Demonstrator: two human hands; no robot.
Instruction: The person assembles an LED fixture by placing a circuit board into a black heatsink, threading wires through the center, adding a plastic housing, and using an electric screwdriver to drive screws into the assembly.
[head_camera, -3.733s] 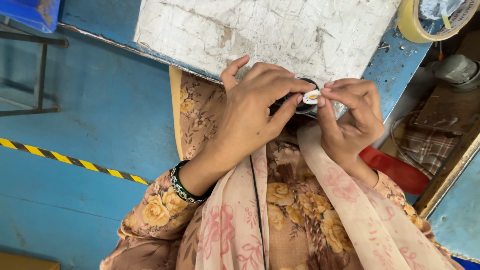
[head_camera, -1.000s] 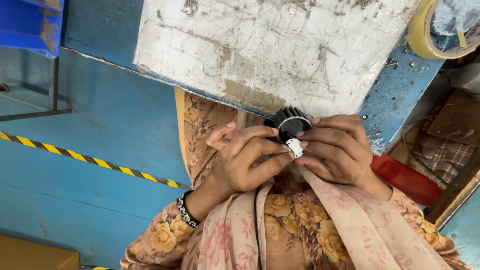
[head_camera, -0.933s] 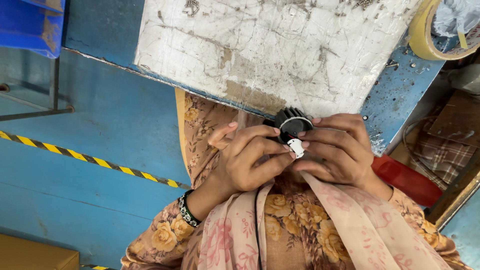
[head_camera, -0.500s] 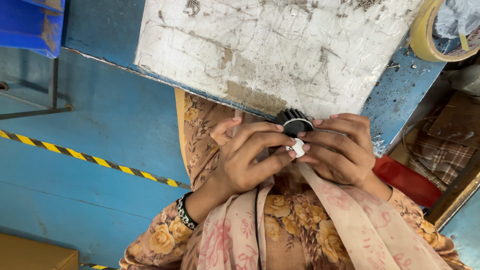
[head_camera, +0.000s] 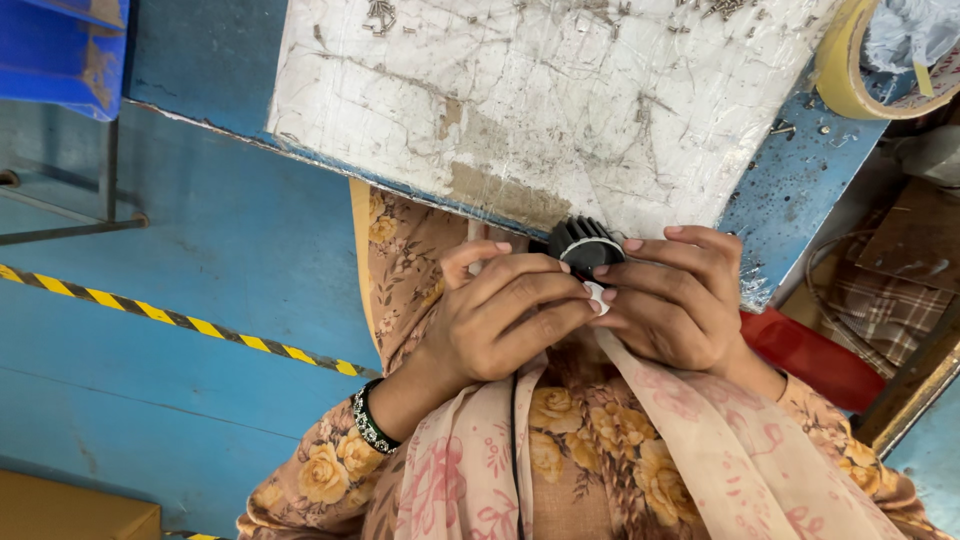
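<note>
At the far left, a blue plastic bin (head_camera: 62, 45) is cut off by the frame edge, and a grey metal frame leg (head_camera: 75, 225) is seen only in part over the blue floor, which is crossed by a yellow-and-black striped tape line (head_camera: 190, 322). A tan cardboard box (head_camera: 70, 512) is clipped at the near left corner.

The left hand (head_camera: 490, 320) is curled, its fingers bent inward and its fingertips pressed on a small white piece (head_camera: 596, 294), most of which is hidden between the two hands, so its shape cannot be made out. A black beaded bracelet (head_camera: 368, 420) is worn on that wrist, above a floral fabric sleeve.

A small black ribbed round part (head_camera: 583, 243) with a pale ring on its face is held at the near edge of the worn white tabletop (head_camera: 520, 100), just above the lap; its lower half is covered by fingers. The tabletop is scratched and cracked, with small metal screws scattered along its far edge.

The right hand (head_camera: 675, 300) is closed around the ribbed part from the right, with fingers wrapped over it and fingertips meeting those of the left hand. Further right, a roll of yellowish tape (head_camera: 845, 70) is partly cut off, and a red object (head_camera: 815, 355) is half hidden behind the right arm.
</note>
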